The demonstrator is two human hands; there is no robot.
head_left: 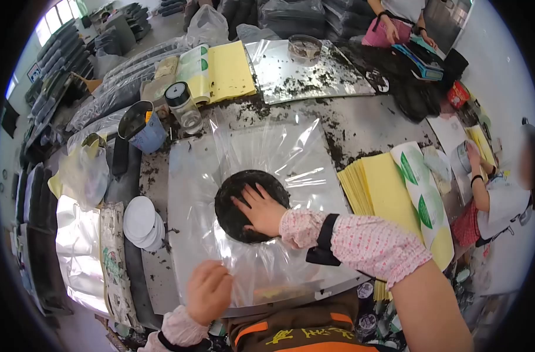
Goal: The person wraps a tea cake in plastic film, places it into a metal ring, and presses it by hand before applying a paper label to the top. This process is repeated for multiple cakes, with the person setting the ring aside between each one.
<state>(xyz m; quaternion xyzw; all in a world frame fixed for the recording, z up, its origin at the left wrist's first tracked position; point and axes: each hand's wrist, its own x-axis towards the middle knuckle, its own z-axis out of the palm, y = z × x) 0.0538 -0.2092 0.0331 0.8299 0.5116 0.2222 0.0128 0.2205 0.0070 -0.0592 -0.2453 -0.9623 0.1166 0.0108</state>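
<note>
My right hand [260,210] lies flat with its fingers spread on a round dark disc [238,193]. Clear plastic film [267,141] surrounds the disc, with creases running outward from it over a shiny metal sheet [191,170]. Below and to the left of the disc, my left hand [209,288] is held with its fingers curled; whether it pinches the film edge is not clear. Both forearms wear pink-patterned sleeves.
White round discs [143,220], a blue cup [143,128] and a lidded jar [184,108] stand left. Yellow sheets [385,196] lie right. Dark crumbs cover a metal plate [314,73] at the back. Two other people work at the right and back right.
</note>
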